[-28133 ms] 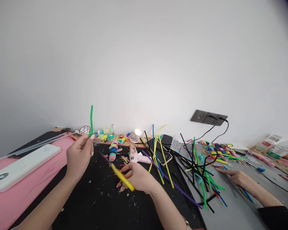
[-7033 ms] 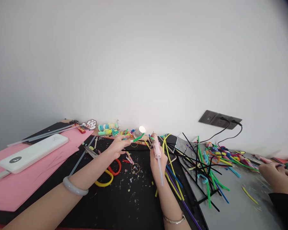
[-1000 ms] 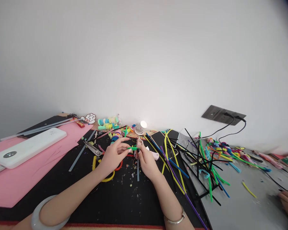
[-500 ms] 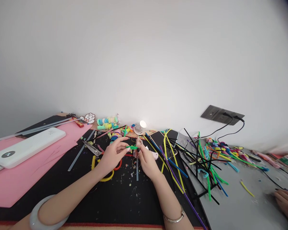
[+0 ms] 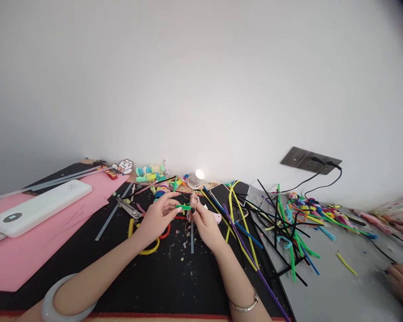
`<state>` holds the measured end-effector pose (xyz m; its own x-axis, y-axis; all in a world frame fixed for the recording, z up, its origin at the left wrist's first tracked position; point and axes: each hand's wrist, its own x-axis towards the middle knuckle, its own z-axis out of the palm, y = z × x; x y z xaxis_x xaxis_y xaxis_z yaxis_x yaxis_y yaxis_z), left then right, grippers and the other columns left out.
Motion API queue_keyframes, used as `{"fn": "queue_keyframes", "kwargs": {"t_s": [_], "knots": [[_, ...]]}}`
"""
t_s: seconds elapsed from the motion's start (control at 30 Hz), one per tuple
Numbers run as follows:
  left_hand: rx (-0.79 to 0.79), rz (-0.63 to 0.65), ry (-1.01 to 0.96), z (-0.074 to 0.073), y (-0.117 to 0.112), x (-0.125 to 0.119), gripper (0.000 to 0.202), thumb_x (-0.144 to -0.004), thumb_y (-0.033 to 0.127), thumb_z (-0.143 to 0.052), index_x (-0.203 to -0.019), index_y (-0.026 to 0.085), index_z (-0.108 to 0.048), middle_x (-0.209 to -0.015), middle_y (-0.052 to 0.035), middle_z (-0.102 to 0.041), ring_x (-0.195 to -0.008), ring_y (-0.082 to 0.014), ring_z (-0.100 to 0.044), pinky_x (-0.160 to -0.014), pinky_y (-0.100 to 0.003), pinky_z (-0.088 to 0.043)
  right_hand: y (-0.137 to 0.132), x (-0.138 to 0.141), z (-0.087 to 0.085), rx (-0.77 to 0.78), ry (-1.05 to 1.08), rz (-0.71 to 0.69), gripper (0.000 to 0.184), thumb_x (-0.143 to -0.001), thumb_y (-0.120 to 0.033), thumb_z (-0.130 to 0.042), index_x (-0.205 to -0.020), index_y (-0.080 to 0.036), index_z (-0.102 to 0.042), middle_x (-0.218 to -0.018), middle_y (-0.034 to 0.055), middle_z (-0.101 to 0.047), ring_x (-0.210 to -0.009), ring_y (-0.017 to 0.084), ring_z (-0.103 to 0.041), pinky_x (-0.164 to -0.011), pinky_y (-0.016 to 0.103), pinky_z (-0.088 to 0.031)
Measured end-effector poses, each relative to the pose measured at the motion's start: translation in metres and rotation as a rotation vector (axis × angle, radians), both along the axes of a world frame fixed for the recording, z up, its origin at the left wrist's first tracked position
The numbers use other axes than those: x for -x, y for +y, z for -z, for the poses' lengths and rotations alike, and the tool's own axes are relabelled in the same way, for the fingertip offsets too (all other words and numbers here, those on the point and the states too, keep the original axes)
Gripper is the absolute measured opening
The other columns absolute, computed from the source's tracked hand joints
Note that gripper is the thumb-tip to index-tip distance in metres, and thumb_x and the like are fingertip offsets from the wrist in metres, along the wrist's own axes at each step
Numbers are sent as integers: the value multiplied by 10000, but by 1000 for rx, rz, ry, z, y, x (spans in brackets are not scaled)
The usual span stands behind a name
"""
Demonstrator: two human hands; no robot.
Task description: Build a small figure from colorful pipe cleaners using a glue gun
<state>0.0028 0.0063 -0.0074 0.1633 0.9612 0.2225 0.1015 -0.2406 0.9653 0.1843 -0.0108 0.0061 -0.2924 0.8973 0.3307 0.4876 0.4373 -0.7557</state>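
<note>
A short green pipe cleaner (image 5: 184, 207) stretches between my two hands above the black mat (image 5: 174, 281). The fingertips of my left hand (image 5: 161, 213) pinch its left end. At the other end, my right hand (image 5: 203, 222) is closed on it with thumb and fingers. Scissors with yellow handles (image 5: 149, 248) lie partly under my left wrist. Behind my right hand sits a pale pink tool (image 5: 216, 218), mostly covered by the hand. A translucent glue stick (image 5: 192, 239) points toward me below my fingers.
Yellow pipe cleaners (image 5: 231, 214) and a tangle of black pipe cleaners (image 5: 288, 237) lie to the right. Pink paper (image 5: 70, 219) bears a white power bank (image 5: 40, 208) at left. A paper cup (image 5: 196, 179) stands by the wall. Another person's hand (image 5: 402, 279) is at far right.
My hands keep nearly the same pose around the green pipe cleaner. At far right, the other person's hand has shifted slightly, and another hand now shows above it.
</note>
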Motion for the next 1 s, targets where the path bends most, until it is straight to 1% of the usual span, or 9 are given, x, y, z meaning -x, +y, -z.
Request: {"fn": "queue_keyframes", "kwargs": {"t_s": [0.2, 0.4, 0.6, 0.8, 1.0], "knots": [[-7, -6, 1, 1, 1, -1, 408, -789, 351, -619, -1157, 203, -522, -943, -53, -682, -925, -220, -683, -880, -400, -543, 0, 1, -1, 10, 8, 11, 202, -920, -241, -357, -760, -221, -479, -695, -9, -515, -648, 168, -500, -630, 255, -367], [-9, -7, 19, 0, 0, 0, 392, -797, 347, -609, -1153, 207, -523, -946, -51, -675, -930, -216, -679, -867, -378, -547, -1, 2, -3, 24, -8, 19, 201, -917, -224, -352, -750, -219, -463, -686, -11, -512, -643, 168, -493, -628, 260, -357], [-13, 8, 34, 2, 1, -1, 400, -806, 346, -597, -1172, 204, -517, -959, -54, -676, -944, -215, -676, -881, -380, -543, 0, 1, -1, 14, -22, 17, 214, -923, -209, -338, -747, -217, -460, -693, -10, -497, -650, 166, -488, -635, 259, -356], [-8, -22, 46, 1, 3, 0, 411, -804, 361, -595, -1170, 195, -513, -943, -54, -674, -926, -216, -677, -882, -389, -542, 1, 0, -2, 19, -32, 3, 185, -923, -213, -348, -796, -214, -483, -724, -6, -517, -684, 167, -501, -658, 256, -360], [1, -3, 26, 2, 0, 1, 409, -804, 357, -596, -1170, 197, -511, -941, -51, -678, -933, -216, -677, -890, -397, -539, -1, 3, 0, 56, -30, 32, 84, -891, -221, -441, -901, -202, -522, -704, -19, -506, -646, 160, -480, -623, 249, -340]]}}
